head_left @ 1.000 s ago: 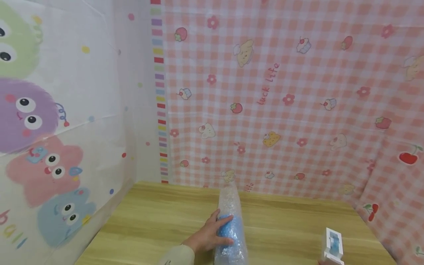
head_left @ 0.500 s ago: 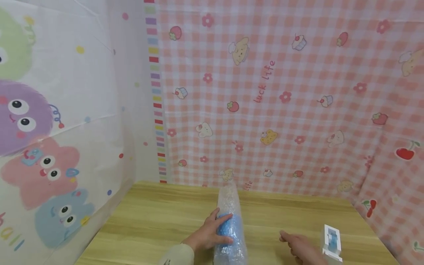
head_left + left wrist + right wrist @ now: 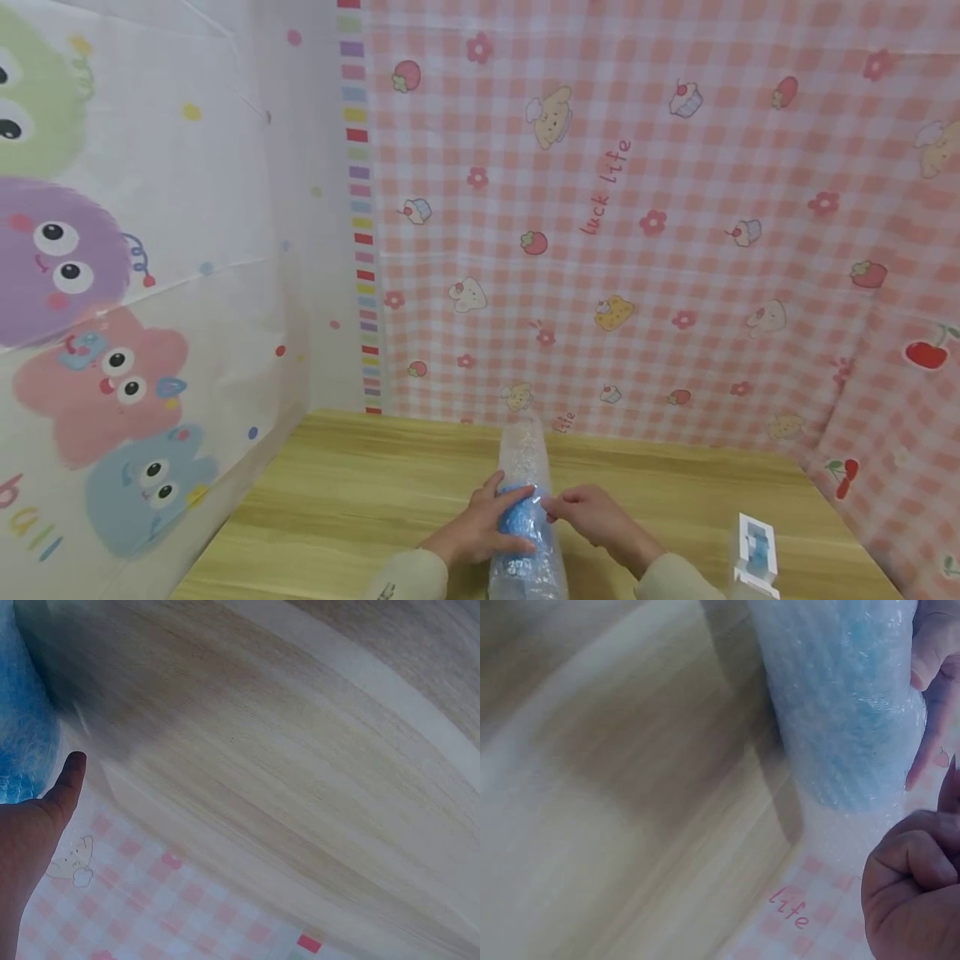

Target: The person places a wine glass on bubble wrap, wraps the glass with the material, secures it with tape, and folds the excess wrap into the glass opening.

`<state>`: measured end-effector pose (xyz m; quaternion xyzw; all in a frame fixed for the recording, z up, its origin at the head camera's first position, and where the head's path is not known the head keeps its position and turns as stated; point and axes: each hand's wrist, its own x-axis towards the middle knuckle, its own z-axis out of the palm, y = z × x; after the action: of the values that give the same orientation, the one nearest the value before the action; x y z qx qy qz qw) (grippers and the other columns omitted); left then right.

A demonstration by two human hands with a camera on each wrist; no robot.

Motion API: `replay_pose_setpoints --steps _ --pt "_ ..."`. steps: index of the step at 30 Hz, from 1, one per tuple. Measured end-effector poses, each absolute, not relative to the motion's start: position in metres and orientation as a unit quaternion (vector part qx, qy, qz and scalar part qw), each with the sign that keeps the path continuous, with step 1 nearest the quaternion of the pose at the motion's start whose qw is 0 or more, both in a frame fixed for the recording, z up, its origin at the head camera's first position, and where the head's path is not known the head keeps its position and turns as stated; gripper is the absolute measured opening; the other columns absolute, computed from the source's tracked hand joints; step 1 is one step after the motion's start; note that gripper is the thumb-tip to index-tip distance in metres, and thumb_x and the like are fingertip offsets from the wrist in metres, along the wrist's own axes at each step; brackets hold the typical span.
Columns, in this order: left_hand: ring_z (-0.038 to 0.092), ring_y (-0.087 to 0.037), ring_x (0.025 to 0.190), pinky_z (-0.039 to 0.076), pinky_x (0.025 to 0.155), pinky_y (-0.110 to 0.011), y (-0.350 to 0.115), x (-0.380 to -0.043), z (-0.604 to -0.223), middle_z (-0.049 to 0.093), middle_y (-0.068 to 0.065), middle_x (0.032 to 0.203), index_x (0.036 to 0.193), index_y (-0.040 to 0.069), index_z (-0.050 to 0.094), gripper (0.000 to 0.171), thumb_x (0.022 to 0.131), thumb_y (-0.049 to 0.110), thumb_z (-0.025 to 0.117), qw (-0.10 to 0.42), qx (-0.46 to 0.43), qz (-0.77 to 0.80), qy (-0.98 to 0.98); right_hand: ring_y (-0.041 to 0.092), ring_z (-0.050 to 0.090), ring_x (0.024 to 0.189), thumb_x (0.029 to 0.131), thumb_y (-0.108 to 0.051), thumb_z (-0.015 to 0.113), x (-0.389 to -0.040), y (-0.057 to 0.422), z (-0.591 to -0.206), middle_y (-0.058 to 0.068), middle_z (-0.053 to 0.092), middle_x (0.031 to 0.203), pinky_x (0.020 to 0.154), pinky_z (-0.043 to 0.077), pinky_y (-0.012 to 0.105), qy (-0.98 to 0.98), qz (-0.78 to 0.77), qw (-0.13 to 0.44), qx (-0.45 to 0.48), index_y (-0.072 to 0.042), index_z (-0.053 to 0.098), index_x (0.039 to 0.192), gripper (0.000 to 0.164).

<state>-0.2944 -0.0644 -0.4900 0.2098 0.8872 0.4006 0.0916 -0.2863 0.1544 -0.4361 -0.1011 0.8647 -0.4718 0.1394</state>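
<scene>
A long bubble-wrapped roll (image 3: 528, 533) lies on the wooden table, pointing away from me, with something blue showing through the clear wrap. My left hand (image 3: 483, 521) rests on its left side, thumb and index finger laid straight across the top. A straight finger (image 3: 69, 780) of that hand shows beside the wrap in the left wrist view. From the right, my right hand (image 3: 596, 517) meets the roll's right edge, thumb and index finger brought together. Its other fingers are curled in the right wrist view. Anything between those fingertips is too small or clear to see.
Toward the table's right stands a white box-shaped holder (image 3: 756, 550) with a blue part inside, resembling a tape dispenser. A pink checked cloth (image 3: 637, 167) hangs behind the wooden table (image 3: 360, 475). A white printed sheet (image 3: 225, 208) hangs at the left.
My right hand has come from beside the white holder leftward to the roll's right edge, its thumb and index finger together. The left hand stays on the roll.
</scene>
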Motion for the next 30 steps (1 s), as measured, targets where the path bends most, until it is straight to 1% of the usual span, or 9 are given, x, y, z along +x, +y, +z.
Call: replay_pose_setpoints --steps 3,5,10,13,18,22,24,27,30 --pt "0.018 -0.051 0.142 0.034 0.104 -0.068 -0.065 -0.295 -0.492 0.01 -0.023 0.161 0.149 0.029 0.045 0.076 0.082 0.043 0.079 0.09 0.211 0.399 0.888 0.012 0.03 0.055 0.096 -0.033 0.062 -0.292 0.148 -0.434 -0.001 0.051 0.071 0.049 0.029 0.025 0.862 -0.464 0.147 -0.142 -0.004 0.072 0.084 0.033" --pt "0.018 -0.051 0.142 0.034 0.103 -0.068 -0.066 -0.295 -0.493 0.01 -0.023 0.161 0.149 0.029 0.045 0.076 0.083 0.043 0.079 0.09 0.213 0.398 0.888 0.011 0.028 0.053 0.097 -0.032 0.061 -0.295 0.145 -0.433 -0.003 0.049 0.068 0.047 0.028 0.024 0.862 -0.456 0.155 -0.159 -0.005 0.072 0.083 0.032" --pt "0.016 -0.052 0.143 0.033 0.102 -0.071 -0.066 -0.296 -0.492 0.009 -0.021 0.162 0.149 0.032 0.045 0.075 0.083 0.044 0.078 0.095 0.211 0.399 0.887 0.01 0.024 0.051 0.097 -0.031 0.061 -0.3 0.14 -0.429 -0.006 0.039 0.058 0.047 0.025 0.024 0.868 -0.434 0.178 -0.166 -0.007 0.072 0.082 0.031" --pt "0.016 -0.052 0.142 0.033 0.103 -0.07 -0.066 -0.296 -0.492 0.009 -0.023 0.162 0.15 0.03 0.045 0.075 0.083 0.043 0.078 0.095 0.213 0.4 0.886 0.009 0.024 0.05 0.094 -0.029 0.065 -0.302 0.135 -0.432 -0.008 0.033 0.054 0.047 0.023 0.024 0.877 -0.42 0.17 -0.161 -0.007 0.068 0.072 0.032" --pt "0.015 -0.053 0.142 0.032 0.104 -0.069 -0.066 -0.296 -0.492 0.009 -0.025 0.161 0.15 0.027 0.044 0.077 0.083 0.042 0.078 0.097 0.217 0.404 0.883 0.007 0.027 0.047 0.087 -0.033 0.07 -0.302 0.126 -0.446 -0.01 0.036 0.049 0.046 0.023 0.022 0.903 -0.387 0.11 -0.148 -0.011 0.057 0.055 0.041" --pt "0.015 -0.053 0.142 0.033 0.104 -0.069 -0.066 -0.295 -0.493 0.009 -0.024 0.161 0.15 0.027 0.044 0.077 0.083 0.042 0.078 0.096 0.215 0.4 0.886 0.008 0.032 0.047 0.081 -0.041 0.069 -0.3 0.12 -0.455 -0.008 0.044 0.05 0.046 0.027 0.023 0.927 -0.35 0.063 -0.119 -0.014 0.057 0.054 0.04" --pt "0.015 -0.053 0.142 0.033 0.104 -0.069 -0.066 -0.295 -0.493 0.009 -0.024 0.161 0.15 0.027 0.045 0.076 0.083 0.041 0.078 0.093 0.215 0.399 0.887 0.01 0.032 0.047 0.078 -0.045 0.07 -0.298 0.116 -0.455 -0.008 0.043 0.051 0.045 0.027 0.023 0.937 -0.333 0.053 -0.091 -0.016 0.052 0.052 0.043" --pt "0.015 -0.052 0.143 0.032 0.104 -0.069 -0.066 -0.295 -0.492 0.01 -0.023 0.161 0.149 0.027 0.045 0.076 0.083 0.04 0.079 0.095 0.212 0.401 0.886 0.011 0.033 0.048 0.078 -0.053 0.071 -0.293 0.112 -0.453 -0.006 0.039 0.053 0.044 0.028 0.024 0.951 -0.3 0.051 -0.056 -0.017 0.047 0.054 0.05" --pt "0.016 -0.053 0.142 0.032 0.104 -0.069 -0.067 -0.295 -0.492 0.011 -0.023 0.161 0.149 0.026 0.046 0.075 0.083 0.039 0.079 0.094 0.213 0.401 0.886 0.012 0.037 0.049 0.079 -0.06 0.07 -0.288 0.109 -0.45 -0.003 0.042 0.055 0.044 0.031 0.025 0.962 -0.266 0.048 -0.04 -0.015 0.05 0.058 0.054"
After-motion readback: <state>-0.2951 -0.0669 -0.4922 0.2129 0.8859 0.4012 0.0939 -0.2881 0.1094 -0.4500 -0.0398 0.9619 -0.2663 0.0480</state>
